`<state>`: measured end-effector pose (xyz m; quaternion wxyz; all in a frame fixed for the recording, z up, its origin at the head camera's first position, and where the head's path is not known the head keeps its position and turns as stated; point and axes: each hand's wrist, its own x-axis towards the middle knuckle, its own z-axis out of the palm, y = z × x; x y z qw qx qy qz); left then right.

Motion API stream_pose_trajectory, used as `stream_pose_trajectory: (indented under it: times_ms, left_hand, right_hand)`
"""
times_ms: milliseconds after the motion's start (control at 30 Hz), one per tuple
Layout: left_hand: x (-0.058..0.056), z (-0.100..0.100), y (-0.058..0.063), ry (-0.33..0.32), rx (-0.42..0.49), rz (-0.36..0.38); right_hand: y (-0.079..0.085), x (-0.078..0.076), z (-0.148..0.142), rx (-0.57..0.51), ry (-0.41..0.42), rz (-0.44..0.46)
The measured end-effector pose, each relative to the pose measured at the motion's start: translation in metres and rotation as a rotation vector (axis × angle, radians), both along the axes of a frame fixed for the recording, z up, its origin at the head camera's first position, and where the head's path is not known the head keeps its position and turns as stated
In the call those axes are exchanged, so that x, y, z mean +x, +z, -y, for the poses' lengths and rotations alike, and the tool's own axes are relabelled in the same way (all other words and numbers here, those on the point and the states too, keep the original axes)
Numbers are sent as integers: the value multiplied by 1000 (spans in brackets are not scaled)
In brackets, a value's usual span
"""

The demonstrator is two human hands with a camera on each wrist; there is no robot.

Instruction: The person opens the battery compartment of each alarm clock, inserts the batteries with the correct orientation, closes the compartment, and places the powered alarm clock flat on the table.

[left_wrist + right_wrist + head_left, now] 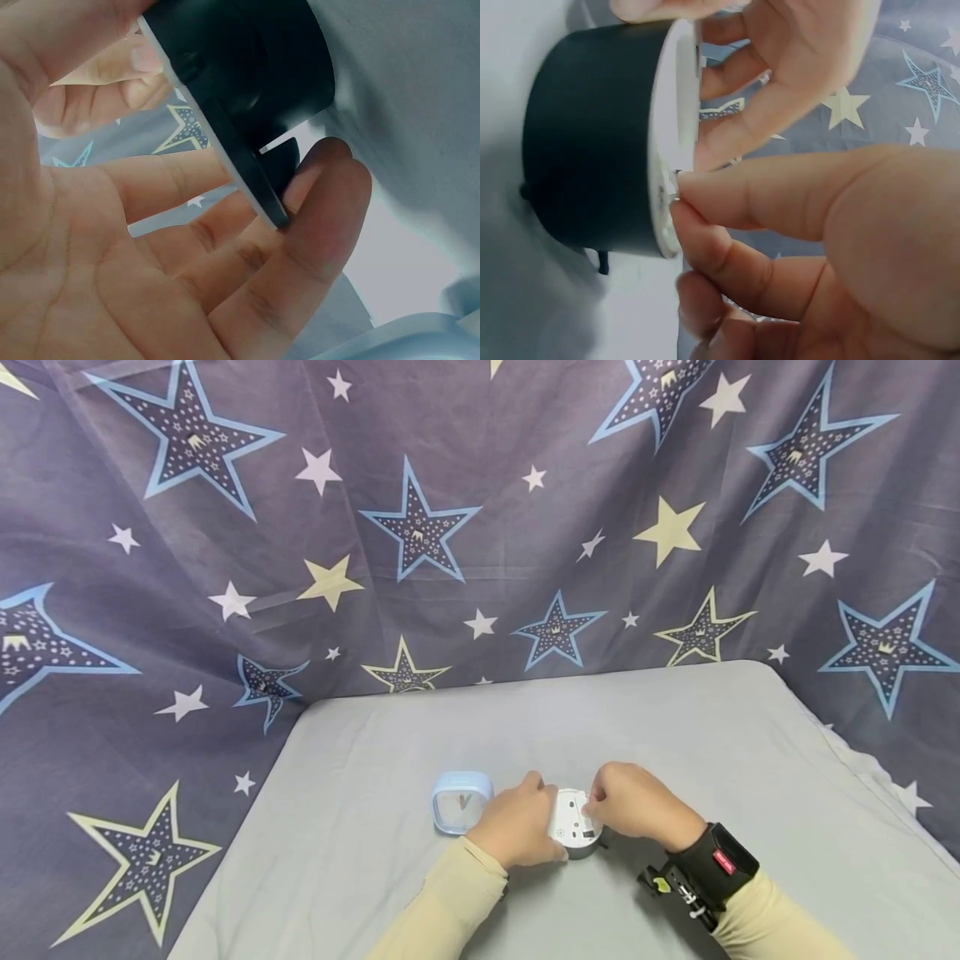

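A round black alarm clock lies face down on the grey cloth, its white back with small knobs and markings turned up. My left hand grips it from the left, thumb at the near side and fingers round the far side. In the left wrist view, the fingers of that hand reach round the dark case. From the right, the thumb and forefinger of my right hand pinch a small part at the white back. Fingertips mostly cover that part, so its kind is unclear.
Just left of my left hand stands a light blue rounded-square clock. The grey cloth covers the table, and a star-patterned curtain hangs behind it. A black wrist strap with a mount is on my right wrist.
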<state>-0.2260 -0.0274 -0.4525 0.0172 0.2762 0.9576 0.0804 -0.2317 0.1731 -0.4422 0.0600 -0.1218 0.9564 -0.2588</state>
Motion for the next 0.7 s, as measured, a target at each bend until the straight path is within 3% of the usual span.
stream_pose_trajectory:
  times_ms: [333,700]
  left_hand:
    - [-2,0,-1,5,0,7]
    - [-1,-1,0,16,-6,15]
  right_hand:
    - [5,2,-2,-18,-1,37]
    - [4,5,2,-2,63,33]
